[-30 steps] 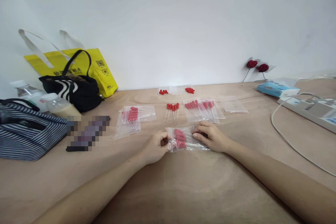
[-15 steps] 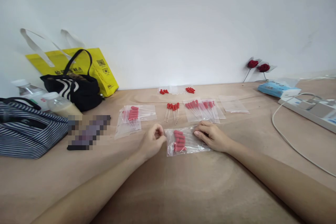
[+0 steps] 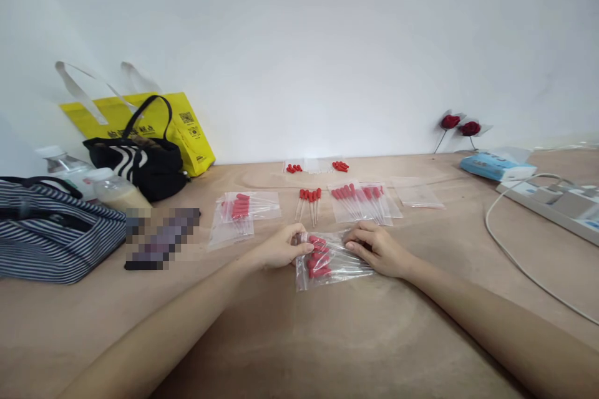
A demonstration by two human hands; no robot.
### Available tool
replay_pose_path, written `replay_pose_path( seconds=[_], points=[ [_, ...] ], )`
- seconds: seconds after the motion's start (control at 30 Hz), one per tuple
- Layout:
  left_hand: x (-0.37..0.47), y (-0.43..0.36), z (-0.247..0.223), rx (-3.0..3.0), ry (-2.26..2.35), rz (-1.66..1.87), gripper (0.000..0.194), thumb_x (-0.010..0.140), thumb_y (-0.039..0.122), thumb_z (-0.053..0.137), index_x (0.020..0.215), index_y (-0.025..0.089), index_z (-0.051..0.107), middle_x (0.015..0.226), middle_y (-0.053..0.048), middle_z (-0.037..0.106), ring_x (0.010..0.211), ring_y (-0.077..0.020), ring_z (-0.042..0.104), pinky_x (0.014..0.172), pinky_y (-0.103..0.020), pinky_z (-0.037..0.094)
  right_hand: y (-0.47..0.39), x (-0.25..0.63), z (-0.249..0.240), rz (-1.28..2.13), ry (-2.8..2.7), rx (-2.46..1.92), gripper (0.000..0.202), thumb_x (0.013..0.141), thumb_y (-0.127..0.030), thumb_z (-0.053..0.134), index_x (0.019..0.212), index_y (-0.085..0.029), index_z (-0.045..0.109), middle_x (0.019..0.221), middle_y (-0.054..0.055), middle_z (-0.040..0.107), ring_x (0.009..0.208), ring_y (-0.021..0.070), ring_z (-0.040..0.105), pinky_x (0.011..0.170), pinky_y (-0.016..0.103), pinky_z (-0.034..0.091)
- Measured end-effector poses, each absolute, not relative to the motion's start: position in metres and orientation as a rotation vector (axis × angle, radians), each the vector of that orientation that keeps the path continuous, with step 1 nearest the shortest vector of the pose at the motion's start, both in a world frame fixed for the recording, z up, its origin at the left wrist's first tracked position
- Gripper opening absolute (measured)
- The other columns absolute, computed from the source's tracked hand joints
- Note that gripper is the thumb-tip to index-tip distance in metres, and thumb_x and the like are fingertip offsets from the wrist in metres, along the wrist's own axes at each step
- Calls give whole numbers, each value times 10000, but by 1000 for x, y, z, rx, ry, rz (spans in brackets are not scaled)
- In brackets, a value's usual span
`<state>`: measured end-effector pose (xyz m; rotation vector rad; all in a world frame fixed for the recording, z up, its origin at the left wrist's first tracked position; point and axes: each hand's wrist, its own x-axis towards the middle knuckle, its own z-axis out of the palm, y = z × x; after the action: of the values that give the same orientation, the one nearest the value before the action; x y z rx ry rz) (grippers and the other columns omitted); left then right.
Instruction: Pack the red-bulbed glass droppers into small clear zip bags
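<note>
Pinching zip bag [image 3: 303, 282] w/ L hand [image 3: 279, 247], curling R hand [image 3: 382, 252] over R end, can't tell grip; don't squash droppers [image 3: 320, 273].

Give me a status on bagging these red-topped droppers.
Looks done: droppers lie inside the left bags and right bags, though I can't tell whether those are sealed. In hand: a filled bag, pinched near the red tops by the left hand, with the right hand at its other end. Apparently left: the loose droppers and a flat, seemingly empty bag.
</note>
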<state>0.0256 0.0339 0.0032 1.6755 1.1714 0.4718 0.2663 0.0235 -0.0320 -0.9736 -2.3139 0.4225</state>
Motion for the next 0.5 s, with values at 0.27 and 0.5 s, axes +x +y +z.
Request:
replay_pose_path(
  seconds=[0.27,0.5],
  points=[
    [-30,42,23,1372,1294,1157,310,653,327,658,749,191,396,664,44,563,550,-114,570,500,-217,456,24,266,-35,387,-2315,-981,211,870,-302,434,837,-182,605,813,58,579,758,155,545,704,301,437],
    [-74,100,20,1341,1832,1520,185,696,96,516,777,188,378,613,55,492,552,-108,538,571,-237,458,23,266,-32,392,-2325,-980,209,872,-297,428,853,-182,601,833,64,579,779,160,549,710,310,441]
  ],
)
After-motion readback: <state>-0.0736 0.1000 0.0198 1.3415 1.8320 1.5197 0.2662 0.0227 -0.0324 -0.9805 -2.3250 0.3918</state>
